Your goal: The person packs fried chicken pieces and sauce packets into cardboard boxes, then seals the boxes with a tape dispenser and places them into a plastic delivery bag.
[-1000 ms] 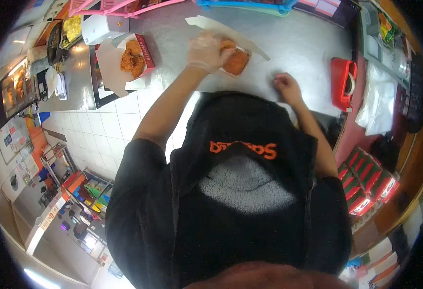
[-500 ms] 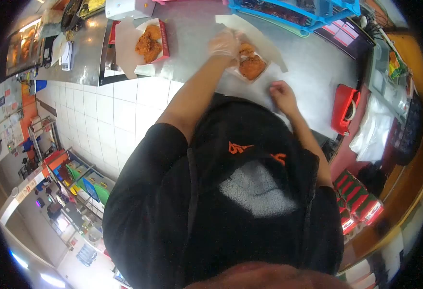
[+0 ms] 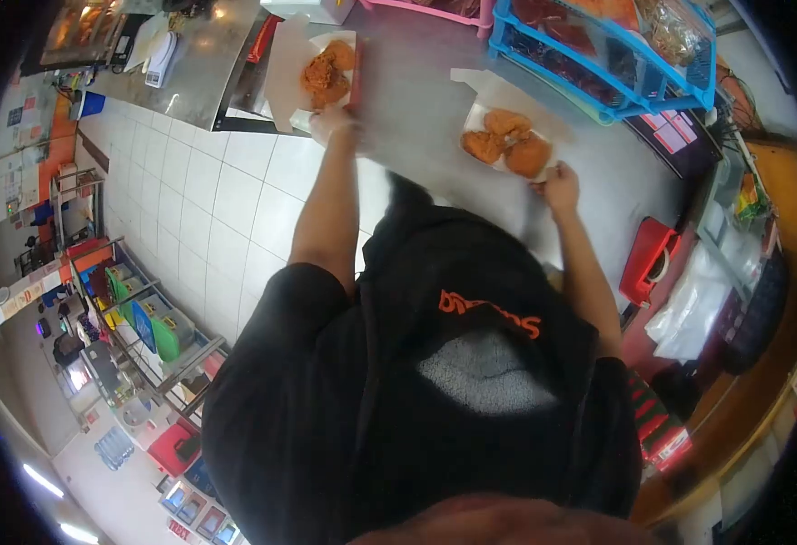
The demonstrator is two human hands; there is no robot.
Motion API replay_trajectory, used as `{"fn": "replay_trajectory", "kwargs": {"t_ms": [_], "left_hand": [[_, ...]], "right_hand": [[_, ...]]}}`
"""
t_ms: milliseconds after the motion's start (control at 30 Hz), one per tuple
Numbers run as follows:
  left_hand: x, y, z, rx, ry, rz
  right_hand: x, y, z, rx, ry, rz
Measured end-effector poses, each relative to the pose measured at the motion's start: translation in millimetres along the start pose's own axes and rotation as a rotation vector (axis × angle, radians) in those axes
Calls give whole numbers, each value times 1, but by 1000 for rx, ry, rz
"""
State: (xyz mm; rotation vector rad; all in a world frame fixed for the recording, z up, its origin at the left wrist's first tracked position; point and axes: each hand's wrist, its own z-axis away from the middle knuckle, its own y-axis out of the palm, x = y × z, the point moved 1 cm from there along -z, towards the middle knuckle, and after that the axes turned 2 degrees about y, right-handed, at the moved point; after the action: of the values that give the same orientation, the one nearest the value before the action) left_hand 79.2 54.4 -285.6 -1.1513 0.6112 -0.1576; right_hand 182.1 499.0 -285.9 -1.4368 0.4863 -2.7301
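Note:
Two open boxes of fried chicken stand on the steel counter (image 3: 416, 100). The left box (image 3: 326, 68) is red and lined with white paper. My gloved left hand (image 3: 335, 123) is stretched out to its near edge and touches it; motion blur hides the fingers. The right box (image 3: 507, 145) holds three pieces on white paper. At that box's near corner, my right hand (image 3: 560, 186) has its fingers closed on the edge.
A blue basket (image 3: 598, 54) and a pink tray (image 3: 435, 7) stand behind the boxes. A red holder (image 3: 648, 259) and white plastic bags (image 3: 698, 300) lie to the right. White tiles (image 3: 226, 200) cover the counter front. Shelves (image 3: 144, 318) are far below on the left.
My left hand left the right box and swung over to the left box. My right hand moved forward from the bare counter to the right box's near corner.

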Motion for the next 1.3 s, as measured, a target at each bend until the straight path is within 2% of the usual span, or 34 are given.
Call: {"fn": "replay_trajectory", "kwargs": {"t_ms": [33,67,100,133,167,200,233,267,333,367,433,500,533,567,600,633,667,700,733,767,800,833,867,900,933,967,1033,1100,1167,1200,1267,1300], "left_hand": [[-1,-1,-9,104,347,-680],[18,16,-40,59,220,-496],[18,1,-28,37,420,-804],[30,4,-42,-6,210,-449],[28,-16,-25,-57,231,-307],[40,-17,-32,-95,405,-319],[42,-20,-37,-54,599,-580],[52,-18,-45,51,525,-213],[37,-29,-30,74,700,-252],[36,-24,-32,76,710,-258],[33,-6,-41,5,1118,-407],[12,12,-31,264,880,-192],[1,23,-24,364,935,-118],[-8,33,-17,469,991,-43],[-15,35,-8,474,1014,-45],[-20,33,2,608,928,-6],[-24,27,7,741,839,27],[-27,14,12,734,1078,-201],[-29,-5,20,706,1308,-431],[-36,-45,53,1034,1111,-164],[-40,-80,95,1339,872,104],[-36,-88,113,1549,918,251],[-30,-95,129,1753,947,404],[-27,-104,152,1913,810,478],[-28,-114,171,2063,660,550],[-37,-124,178,2061,662,551],[-57,-144,185,2228,874,222],[-65,-160,179,2214,869,231],[-61,-167,163,2205,860,237],[-51,-160,150,2164,899,131],[-33,-142,132,2136,942,15],[-27,-131,126,2057,1022,62]], "right_hand": [[11,-12,6,12,-54,106],[10,-21,7,-9,-43,117],[8,-32,5,23,-80,113],[4,-47,4,51,-115,108],[1,-58,4,45,-59,100],[-2,-68,3,15,-47,98],[-7,-75,1,-7,-36,90],[-12,-80,1,-21,-26,82],[-20,-89,-2,-51,-1,68],[-26,-93,-7,-40,-10,46],[-28,-93,-7,-32,-18,16],[-20,-89,-1,-94,-40,47],[-27,-88,-2,-106,-37,36],[-33,-87,-1,-238,-149,82],[-36,-87,0,-376,-262,128],[-24,-87,13,-402,-262,115],[-14,-89,33,-549,-332,174],[-5,-84,57,-695,-395,237],[-1,-73,79,-700,-377,155],[6,-62,97,-703,-369,74],[4,-47,110,-571,-355,35],[8,-24,121,-351,-370,-42],[36,0,138,-124,-397,72],[71,24,157,52,-426,141],[86,46,162,160,-542,278],[85,63,159,115,-757,480],[96,69,161,181,-762,553],[106,62,167,239,-772,631],[108,44,179,106,-754,528],[112,44,184,96,-753,529],[113,38,192,-47,-578,-14],[104,34,189,-22,-483,-267]]}}
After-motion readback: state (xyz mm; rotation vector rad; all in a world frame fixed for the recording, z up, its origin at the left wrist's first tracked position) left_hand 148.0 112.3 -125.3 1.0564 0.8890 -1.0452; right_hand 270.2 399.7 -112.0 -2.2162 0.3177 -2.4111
